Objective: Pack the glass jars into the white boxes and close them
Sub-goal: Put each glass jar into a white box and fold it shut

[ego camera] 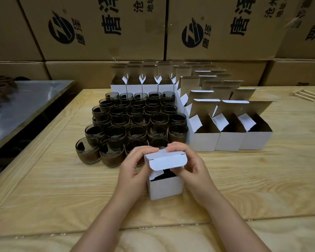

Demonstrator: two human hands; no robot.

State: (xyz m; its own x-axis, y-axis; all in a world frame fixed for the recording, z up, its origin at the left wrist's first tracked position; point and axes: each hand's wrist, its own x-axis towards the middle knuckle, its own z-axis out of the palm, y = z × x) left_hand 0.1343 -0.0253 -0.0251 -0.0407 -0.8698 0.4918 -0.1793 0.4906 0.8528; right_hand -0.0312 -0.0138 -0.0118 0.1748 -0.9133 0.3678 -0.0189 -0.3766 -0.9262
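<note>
— Where is the white box (165,186) kept?
— It is stood on the desk (62,179), before the glass jars (135,120); its half-folded lid flap (166,159) is pinched by the left hand (133,166) and the right hand (191,164)

Single head-worn view, looking forward and down, close over wooden table (44,179)

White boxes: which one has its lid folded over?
The white box gripped by the left hand and right hand, nearest the camera; the open boxes behind all have lids upright.
</note>
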